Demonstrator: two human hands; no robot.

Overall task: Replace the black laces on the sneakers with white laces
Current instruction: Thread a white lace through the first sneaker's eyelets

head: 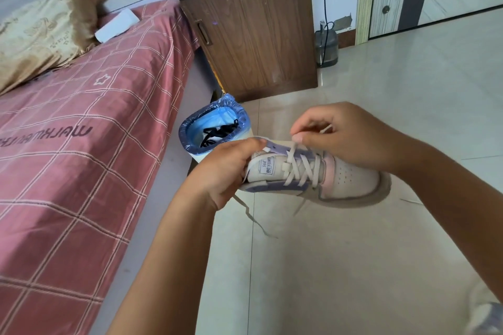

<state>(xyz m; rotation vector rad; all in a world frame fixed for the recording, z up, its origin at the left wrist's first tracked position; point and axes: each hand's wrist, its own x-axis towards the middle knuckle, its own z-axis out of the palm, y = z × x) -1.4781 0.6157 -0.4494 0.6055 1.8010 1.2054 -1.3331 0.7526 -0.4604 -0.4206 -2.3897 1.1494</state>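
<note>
A white, pink and purple sneaker [345, 175] is held in the air over the floor, toe pointing right. White lace [298, 170] crosses its eyelets in several rows. My left hand [223, 171] grips the heel and collar end of the shoe. My right hand [343, 133] is above the tongue, thumb and fingers pinching a strand of the white lace near the top eyelet. A loose lace end [251, 215] dangles below the shoe. Black laces [217, 132] lie inside the bin beyond the shoe.
A small bin with a blue liner [187, 130] stands by the bed. A bed with a pink checked sheet [68, 158] fills the left. A brown wooden cabinet [258, 35] stands behind. Another sneaker [487, 315] shows at the bottom right on the tiled floor [353, 266].
</note>
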